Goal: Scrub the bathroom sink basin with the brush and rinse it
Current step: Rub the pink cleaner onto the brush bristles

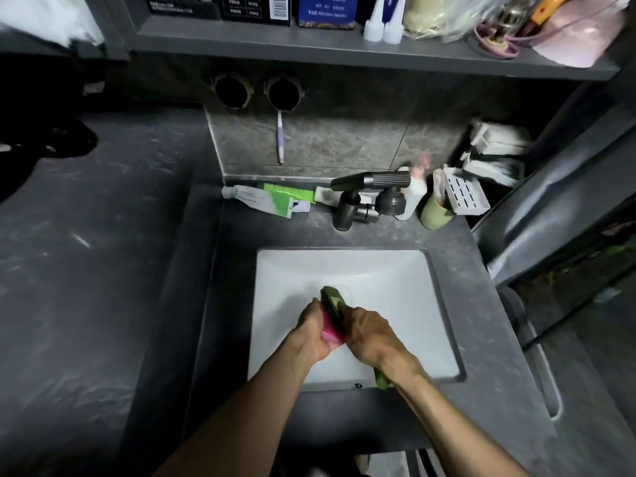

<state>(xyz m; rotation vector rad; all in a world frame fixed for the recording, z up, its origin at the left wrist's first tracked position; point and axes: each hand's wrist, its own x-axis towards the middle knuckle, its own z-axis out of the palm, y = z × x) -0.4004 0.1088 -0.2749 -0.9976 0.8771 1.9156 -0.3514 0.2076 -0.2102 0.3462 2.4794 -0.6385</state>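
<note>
A white square sink basin [395, 290] is set in a dark grey counter. Both hands meet over its middle. My right hand [373, 335] grips a green brush [332, 301] by its handle; the brush head points up and away, and the handle's end shows below my wrist. My left hand [315, 330] holds a pink object [328, 333], perhaps soap or a sponge, pressed against the brush head. A dark metal faucet [370, 197] stands behind the basin, and no water is seen running from it.
Toothpaste tubes [265, 199] lie behind the basin to the left of the faucet. To the faucet's right stand a white bottle [413, 194], a green cup [435, 211] and a white rack [464, 194]. A toothbrush [280, 139] hangs on the back wall. A shelf [344, 46] with boxes runs overhead.
</note>
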